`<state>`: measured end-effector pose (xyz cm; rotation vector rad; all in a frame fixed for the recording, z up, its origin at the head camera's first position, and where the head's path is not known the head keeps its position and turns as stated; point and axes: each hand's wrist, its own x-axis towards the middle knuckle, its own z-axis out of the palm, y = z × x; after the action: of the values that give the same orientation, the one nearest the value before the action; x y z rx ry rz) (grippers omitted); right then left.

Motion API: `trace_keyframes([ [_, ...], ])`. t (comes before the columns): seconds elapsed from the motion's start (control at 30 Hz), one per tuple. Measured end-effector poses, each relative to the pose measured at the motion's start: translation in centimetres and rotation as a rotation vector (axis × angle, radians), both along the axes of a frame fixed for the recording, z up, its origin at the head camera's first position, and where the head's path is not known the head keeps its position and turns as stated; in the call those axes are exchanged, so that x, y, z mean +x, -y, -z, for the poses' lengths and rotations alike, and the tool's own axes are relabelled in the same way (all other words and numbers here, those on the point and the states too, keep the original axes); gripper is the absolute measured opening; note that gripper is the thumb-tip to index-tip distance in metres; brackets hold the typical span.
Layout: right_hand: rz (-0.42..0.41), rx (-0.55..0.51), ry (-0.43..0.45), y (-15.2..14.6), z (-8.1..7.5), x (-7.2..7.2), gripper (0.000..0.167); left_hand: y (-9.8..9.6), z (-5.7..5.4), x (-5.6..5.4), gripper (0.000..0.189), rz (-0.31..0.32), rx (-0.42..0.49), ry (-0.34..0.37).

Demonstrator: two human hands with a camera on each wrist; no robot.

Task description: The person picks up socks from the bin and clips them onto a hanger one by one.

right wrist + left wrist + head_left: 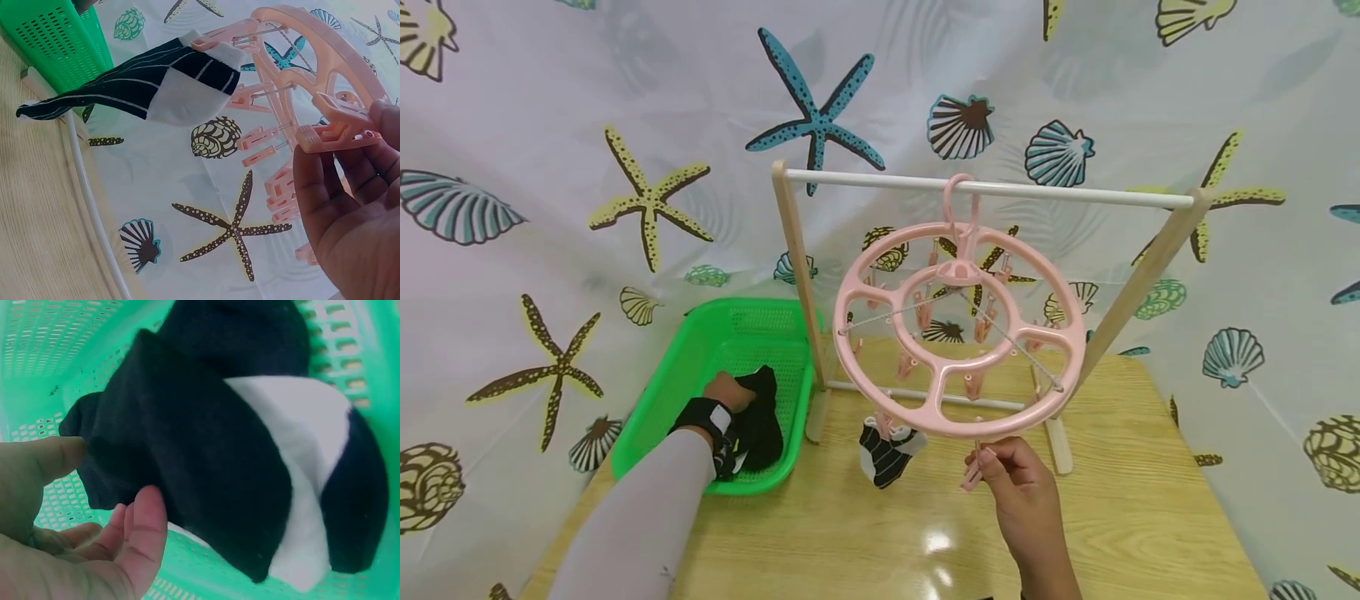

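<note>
My left hand (730, 392) reaches into the green basket (625, 450), beside a dark sock (763, 425). In the left wrist view its thumb and fingers (149, 515) stand apart at the edge of a black sock (206, 450), with black-and-white fabric (306, 425) next to it. My right hand (1030, 492) pinches a pink clothespin (972, 477) at the near rim of the round pink drying hanger (940, 392). In the right wrist view, the thumb is on the handle end of that clip. A black-and-white striped sock (887, 454) hangs from a neighbouring clothespin (884, 425).
The hanger hooks over the white bar (880, 179) of a stand with wooden legs (801, 267) on a wood-grain table (850, 533). Several more pink clips (922, 312) dangle under the rings. A sheet printed with shells and starfish (647, 200) surrounds the table.
</note>
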<state>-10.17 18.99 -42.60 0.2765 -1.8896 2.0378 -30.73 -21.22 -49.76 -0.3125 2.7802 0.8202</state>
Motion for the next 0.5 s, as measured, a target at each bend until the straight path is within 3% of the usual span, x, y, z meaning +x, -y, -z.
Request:
trace_keyframes([
  [0.2, 0.006, 0.005, 0.013, 0.0, 0.0, 0.0, 0.009, -0.2, -0.7, 0.0, 0.049, 0.062, -0.053, 0.032],
  [0.33, 0.006, -0.001, 0.002, 0.0, 0.0, 0.0, 0.008, -0.4, -1.7, -0.2, 0.041, 0.131, -0.107, -0.045],
  [0.43, -0.008, -0.004, -0.017, -0.1, 0.1, 0.0, 0.007, -0.4, -2.7, -0.3, 0.045, 0.142, -0.052, -0.134],
  [0.5, -0.013, -0.005, -0.023, 0.0, 0.2, -0.1, 0.007, -0.3, -3.3, -0.2, 0.047, 0.124, 0.027, -0.153],
])
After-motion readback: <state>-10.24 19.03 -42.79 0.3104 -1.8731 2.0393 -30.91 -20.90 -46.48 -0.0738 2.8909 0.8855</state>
